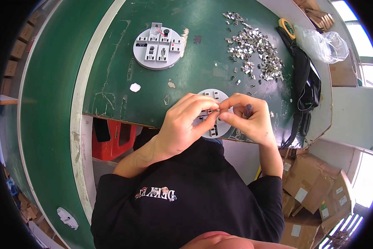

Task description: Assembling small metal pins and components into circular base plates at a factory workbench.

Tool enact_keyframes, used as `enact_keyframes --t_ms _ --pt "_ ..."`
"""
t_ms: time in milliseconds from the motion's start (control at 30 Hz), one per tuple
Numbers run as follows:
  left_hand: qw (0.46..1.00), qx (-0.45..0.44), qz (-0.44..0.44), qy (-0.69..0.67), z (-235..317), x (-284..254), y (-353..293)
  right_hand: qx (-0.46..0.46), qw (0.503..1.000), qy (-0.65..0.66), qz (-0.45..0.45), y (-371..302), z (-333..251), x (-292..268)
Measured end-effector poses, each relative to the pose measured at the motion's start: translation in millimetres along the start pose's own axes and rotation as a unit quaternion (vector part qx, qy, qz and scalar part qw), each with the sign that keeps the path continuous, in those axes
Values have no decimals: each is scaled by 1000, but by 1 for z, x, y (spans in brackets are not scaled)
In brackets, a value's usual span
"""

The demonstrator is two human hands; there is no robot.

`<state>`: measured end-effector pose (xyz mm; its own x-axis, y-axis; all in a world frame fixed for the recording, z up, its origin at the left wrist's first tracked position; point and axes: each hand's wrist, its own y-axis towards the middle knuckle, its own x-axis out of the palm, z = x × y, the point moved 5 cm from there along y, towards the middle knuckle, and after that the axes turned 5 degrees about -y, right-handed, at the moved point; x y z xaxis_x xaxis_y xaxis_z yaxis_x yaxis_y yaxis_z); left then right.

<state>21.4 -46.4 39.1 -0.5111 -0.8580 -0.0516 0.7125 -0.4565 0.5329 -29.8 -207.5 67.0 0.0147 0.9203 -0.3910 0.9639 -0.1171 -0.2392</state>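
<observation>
A worn green workbench (111,62) fills the scene, with cardboard boxes (315,186) stacked at the near right. A round grey fixture plate (157,45) with blocky inserts is seen at the far left, a heap of small shiny metal clips (255,50) at the far right, and a clear plastic bag (321,43) beyond it. A second round plate (218,124) is largely hidden under the hands — only its rim and a few slots are made out. A tiny metal piece (216,109) is pinched between the fingertips of the left hand (182,124) and the right hand (248,118), directly above that plate; a dark-handled tool (248,109) is also gripped in the right.
</observation>
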Motion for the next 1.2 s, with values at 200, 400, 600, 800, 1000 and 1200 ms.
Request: enact_keyframes --t_ms 200,400,600,800,1000,1200 --pt "998 39 -6 45 -1 1 -3 -64 995 -75 22 -2 -9 3" --pt "998 41 -13 35 -1 -1 -3 -116 986 -113 40 -4 -8 4" --pt "997 61 -46 -6 -1 -5 -4 -114 989 -99 2 -5 -14 0" --pt "994 25 -78 -68 -7 -3 -9 -81 993 -76 -36 -6 -10 -2" --pt "992 -12 -110 67 -7 -6 0 -135 982 -129 42 -11 -3 -2" --pt "993 -23 -85 85 -16 -2 -5 -223 951 -187 99 -13 1 2"
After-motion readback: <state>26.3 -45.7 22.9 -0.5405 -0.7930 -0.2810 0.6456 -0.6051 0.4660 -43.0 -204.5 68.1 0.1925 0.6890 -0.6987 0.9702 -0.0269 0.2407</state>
